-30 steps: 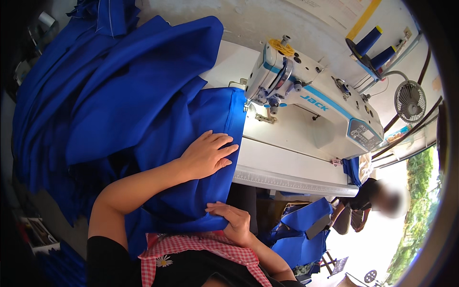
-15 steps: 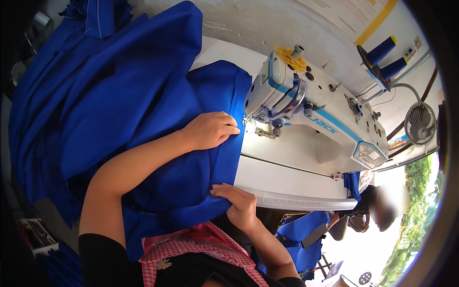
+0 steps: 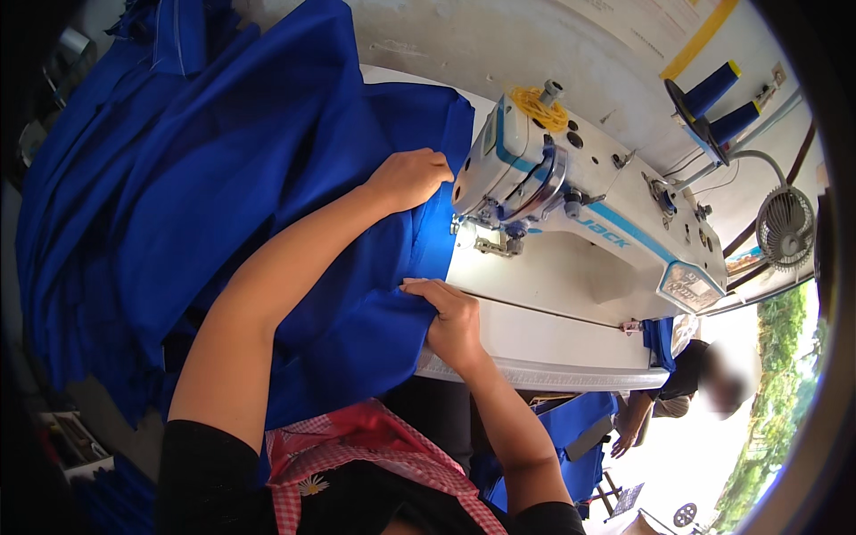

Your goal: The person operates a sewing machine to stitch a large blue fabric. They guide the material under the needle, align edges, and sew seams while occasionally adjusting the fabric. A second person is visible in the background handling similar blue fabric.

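A large piece of blue fabric (image 3: 241, 196) covers the left of the sewing table, and its straight right edge runs alongside the needle area of a white and light-blue sewing machine (image 3: 615, 196). My left hand (image 3: 412, 180) is closed on the fabric just beyond the needle, close to the machine head. Nearer to me, my right hand (image 3: 453, 321) pinches the same edge between thumb and fingers, above the table's front rim. A small lamp lights the needle area; the presser foot is partly hidden by the machine head and cloth.
Dark blue thread cones (image 3: 713, 91) stand on a holder behind the machine, with a small fan (image 3: 785, 227) at the far right. A ruler strip (image 3: 553, 373) lines the table's front edge. A person (image 3: 678, 383) sits to the right near more blue cloth (image 3: 571, 437).
Both hands have moved away from me along the fabric's edge, and the cloth has shifted the same way past the needle. The other person's arm has lowered.
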`<state>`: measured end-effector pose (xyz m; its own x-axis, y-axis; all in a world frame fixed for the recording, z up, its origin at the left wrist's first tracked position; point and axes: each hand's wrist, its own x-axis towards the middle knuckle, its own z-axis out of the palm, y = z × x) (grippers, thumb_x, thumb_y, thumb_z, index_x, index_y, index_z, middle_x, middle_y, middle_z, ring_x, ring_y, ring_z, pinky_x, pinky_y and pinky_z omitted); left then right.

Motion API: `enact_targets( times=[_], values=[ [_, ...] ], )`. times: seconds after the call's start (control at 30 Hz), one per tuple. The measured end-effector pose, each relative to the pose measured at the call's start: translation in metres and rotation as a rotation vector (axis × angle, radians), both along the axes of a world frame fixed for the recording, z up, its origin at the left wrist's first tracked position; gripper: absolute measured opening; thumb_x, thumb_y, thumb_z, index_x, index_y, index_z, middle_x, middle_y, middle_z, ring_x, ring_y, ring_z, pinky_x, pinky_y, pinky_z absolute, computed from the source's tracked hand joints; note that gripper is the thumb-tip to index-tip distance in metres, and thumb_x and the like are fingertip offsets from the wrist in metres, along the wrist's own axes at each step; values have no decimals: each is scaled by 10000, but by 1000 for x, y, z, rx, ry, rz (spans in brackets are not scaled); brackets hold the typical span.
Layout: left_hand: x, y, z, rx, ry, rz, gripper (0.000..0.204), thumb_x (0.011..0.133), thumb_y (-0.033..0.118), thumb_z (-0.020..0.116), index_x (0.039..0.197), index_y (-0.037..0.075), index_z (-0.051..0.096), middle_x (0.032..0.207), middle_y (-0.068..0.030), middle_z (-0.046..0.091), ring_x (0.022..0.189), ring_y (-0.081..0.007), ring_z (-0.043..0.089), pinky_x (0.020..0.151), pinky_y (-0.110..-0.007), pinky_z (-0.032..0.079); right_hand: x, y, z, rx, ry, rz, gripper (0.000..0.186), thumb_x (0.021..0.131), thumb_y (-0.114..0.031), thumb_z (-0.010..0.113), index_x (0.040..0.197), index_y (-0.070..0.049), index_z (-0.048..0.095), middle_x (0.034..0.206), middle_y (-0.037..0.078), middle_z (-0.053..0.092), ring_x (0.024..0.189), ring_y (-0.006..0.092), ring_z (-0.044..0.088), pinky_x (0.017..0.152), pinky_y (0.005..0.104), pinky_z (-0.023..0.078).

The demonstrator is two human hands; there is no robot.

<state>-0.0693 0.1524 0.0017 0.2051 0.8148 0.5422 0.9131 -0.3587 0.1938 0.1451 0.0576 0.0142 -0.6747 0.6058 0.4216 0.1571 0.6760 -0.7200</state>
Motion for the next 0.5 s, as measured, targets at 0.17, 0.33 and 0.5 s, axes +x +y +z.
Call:
enact_targets(
  times=[0.17,0.33,0.5],
  values=[
    [12,-57,10,2,-146,57,186,843,100,595,1002,78,690,1128,-68,642,1089,-242,592,956,-420,464,7,-35,8,411,-145,250,271,680,6,597,945,-27,646,986,126,630,972,296,599,864,382,479],
    [-7,-238,44,253,139,701,364,822,139,671,1183,113,632,1313,-63,564,1279,-322,462,982,-601,345,10,-108,-11,744,-508,439,244,783,-137,580,1000,-40,631,1048,109,618,1087,249,539,930,383,432],
    [-110,-319,-29,-171,19,1195,495,899,230,608,1381,204,500,1462,-76,436,1384,-320,349,1028,-655,268,-13,-146,-72,432,-908,728,324,787,-240,661,1011,-6,638,886,103,664,871,281,631,870,404,478]
  ],
)
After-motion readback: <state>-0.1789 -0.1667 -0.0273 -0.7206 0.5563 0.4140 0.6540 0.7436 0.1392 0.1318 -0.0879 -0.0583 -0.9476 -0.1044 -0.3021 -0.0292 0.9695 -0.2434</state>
